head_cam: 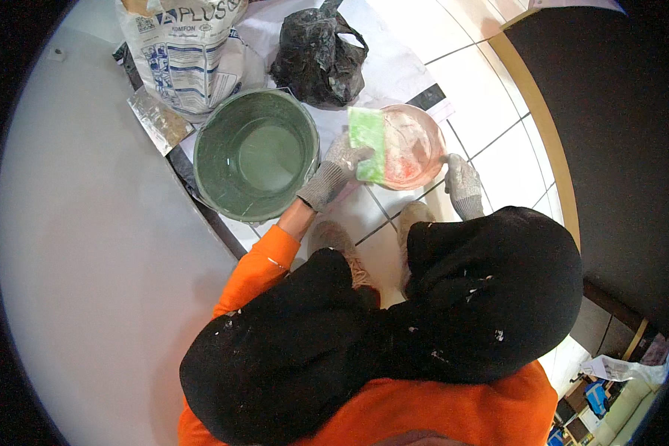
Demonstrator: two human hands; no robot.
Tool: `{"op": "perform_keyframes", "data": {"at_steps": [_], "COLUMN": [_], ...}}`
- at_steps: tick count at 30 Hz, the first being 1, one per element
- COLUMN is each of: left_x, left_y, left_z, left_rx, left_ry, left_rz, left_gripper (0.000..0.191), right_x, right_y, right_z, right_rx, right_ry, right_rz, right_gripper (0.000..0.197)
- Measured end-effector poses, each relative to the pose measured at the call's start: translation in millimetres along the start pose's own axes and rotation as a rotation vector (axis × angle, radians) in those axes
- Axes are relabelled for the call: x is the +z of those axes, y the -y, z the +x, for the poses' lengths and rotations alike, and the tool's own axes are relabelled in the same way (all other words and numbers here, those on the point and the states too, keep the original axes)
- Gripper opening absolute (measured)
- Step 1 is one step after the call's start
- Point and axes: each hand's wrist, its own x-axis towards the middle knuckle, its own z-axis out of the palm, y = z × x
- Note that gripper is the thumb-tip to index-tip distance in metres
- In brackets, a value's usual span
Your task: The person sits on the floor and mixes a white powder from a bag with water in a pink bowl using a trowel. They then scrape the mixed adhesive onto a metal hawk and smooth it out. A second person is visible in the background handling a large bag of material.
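My left hand [343, 159], in a grey knit glove, grips a flat green rectangular sponge [366, 136] smeared with white residue. The sponge covers the left edge of a shallow pink plastic bowl [415, 145]. Pale, powdery residue coats the inside of this bowl. My gloved right hand [463, 181] holds the bowl's right rim, with the fingers partly hidden. Just left of my left wrist stands a large dark green bucket [212, 184] with some liquid at its bottom.
A printed sack [187, 67] leans behind the bucket, near a stained flat plate [159, 120]. A knotted black plastic bag [318, 61] sits on a white sheet [390, 61]. White tiles [379, 203] lie underfoot. A pale wall [89, 223] bounds the left, a dark panel [607, 139] the right.
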Motion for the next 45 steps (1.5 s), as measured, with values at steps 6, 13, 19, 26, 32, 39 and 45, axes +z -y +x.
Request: {"op": "perform_keyframes", "data": {"at_steps": [6, 13, 19, 26, 32, 39, 45], "left_x": [-9.5, -41.8, -51.4, -3.4, 24.2, 2.1, -19.1], "left_y": [38.9, 65.4, 78.7, 53.7, 59.2, 68.2, 38.6], "left_z": [30.2, 37.8, 23.7, 7.8, -8.6, 5.5, 14.3], "left_rx": [0.216, 0.195, 0.276, 0.621, 0.533, 0.527, 0.522], "left_ry": [-0.384, -0.573, -0.393, -0.381, -0.105, 0.063, 0.296], "left_rz": [0.498, 0.725, 0.693, 1.374, 1.452, 1.34, 1.23], "left_gripper": [0.063, 0.089, 0.088, 0.081, 0.073, 0.048, 0.058], "right_x": [-16.5, -11.7, -44.8, -88.6, -109.7, -111.5, -102.3], "right_y": [-36.8, -75.6, -69.5, -40.4, 21.4, 34.0, 59.1], "right_z": [11.3, 45.1, 57.0, 44.5, 19.4, 13.8, 12.1], "right_rx": [0.004, -0.107, -0.034, -0.129, -0.357, -0.451, -0.5], "right_ry": [-0.224, -0.115, -0.027, 0.04, 0.26, 0.31, 0.332], "right_rz": [-0.14, 0.129, 0.159, -0.325, -0.778, -0.831, -1.016], "right_gripper": [0.062, 0.059, 0.06, 0.07, 0.066, 0.055, 0.045]}}
